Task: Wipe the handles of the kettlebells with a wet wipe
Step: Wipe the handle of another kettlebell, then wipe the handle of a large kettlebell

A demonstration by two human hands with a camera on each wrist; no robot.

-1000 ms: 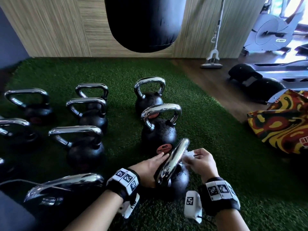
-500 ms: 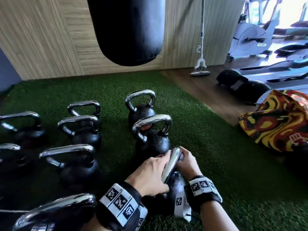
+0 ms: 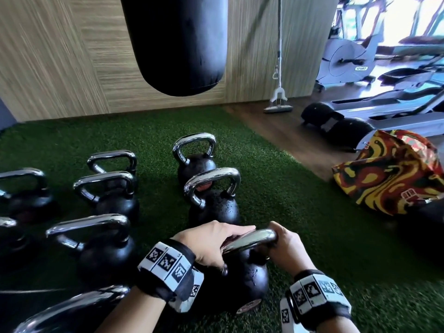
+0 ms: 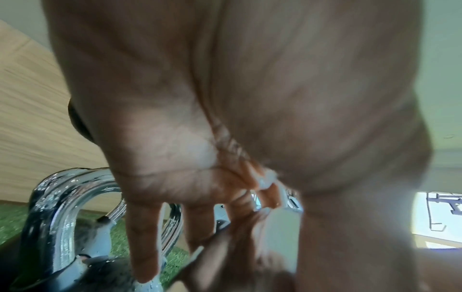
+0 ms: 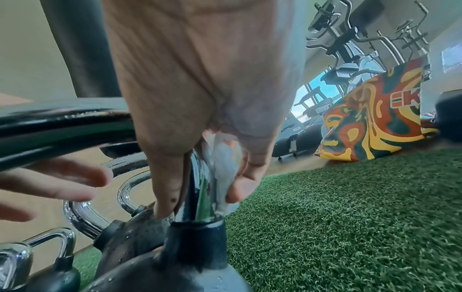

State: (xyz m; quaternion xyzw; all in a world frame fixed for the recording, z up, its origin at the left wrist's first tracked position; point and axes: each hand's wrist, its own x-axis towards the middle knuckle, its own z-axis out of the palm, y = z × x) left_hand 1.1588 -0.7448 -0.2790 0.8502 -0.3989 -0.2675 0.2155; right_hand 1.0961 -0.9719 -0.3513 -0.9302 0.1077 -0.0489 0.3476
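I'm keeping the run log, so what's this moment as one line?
step: wiping handle | right hand: presses wet wipe round handle | left hand: fingers straight, steadying handle

Green artificial turf covers the near floor, giving way to dark wood flooring on the right. A pale wood-grain wall runs behind, with a black punching bag hanging before it and a mop leaning against it. Exercise machines stand by bright windows. A bright patterned bag sits at the turf's right edge.
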